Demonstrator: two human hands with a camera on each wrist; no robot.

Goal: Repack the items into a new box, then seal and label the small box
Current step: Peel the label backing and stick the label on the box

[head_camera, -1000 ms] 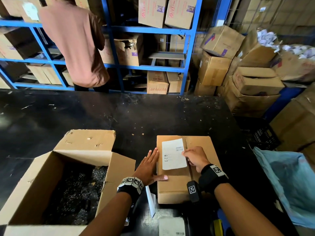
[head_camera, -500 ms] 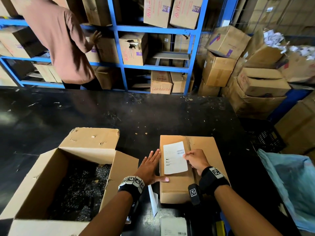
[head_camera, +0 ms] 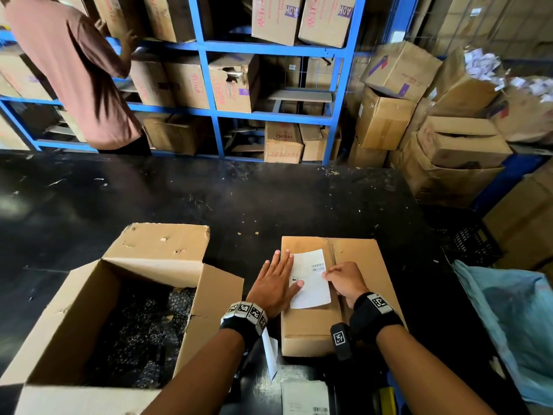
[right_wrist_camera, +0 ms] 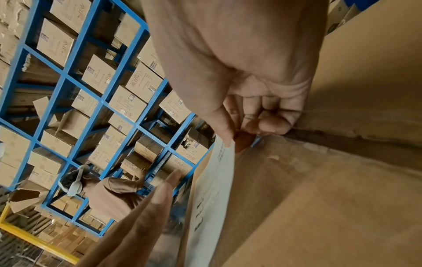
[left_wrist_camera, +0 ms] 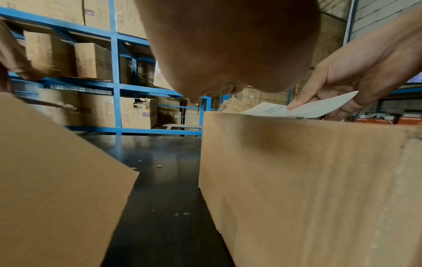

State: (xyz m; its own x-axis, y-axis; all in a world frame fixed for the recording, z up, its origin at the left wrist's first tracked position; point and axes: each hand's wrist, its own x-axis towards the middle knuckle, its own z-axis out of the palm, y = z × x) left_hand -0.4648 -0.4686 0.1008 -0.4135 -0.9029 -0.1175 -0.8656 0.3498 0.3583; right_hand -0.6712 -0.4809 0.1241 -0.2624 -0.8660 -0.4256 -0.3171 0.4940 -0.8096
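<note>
Paper label (head_camera: pixel 309 280) on cardboard box (head_camera: pixel 353 259).

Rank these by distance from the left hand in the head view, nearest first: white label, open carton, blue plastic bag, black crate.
1. White label: under the left hand's thumb, on the small box.
2. Open carton: just left.
3. Blue plastic bag: far right.
4. Black crate: right, farther back; close to the bag's distance.

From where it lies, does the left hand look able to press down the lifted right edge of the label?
Probably yes: the left hand lies flat on the label's left edge, but the right hand pinching that edge is in its way.
</note>
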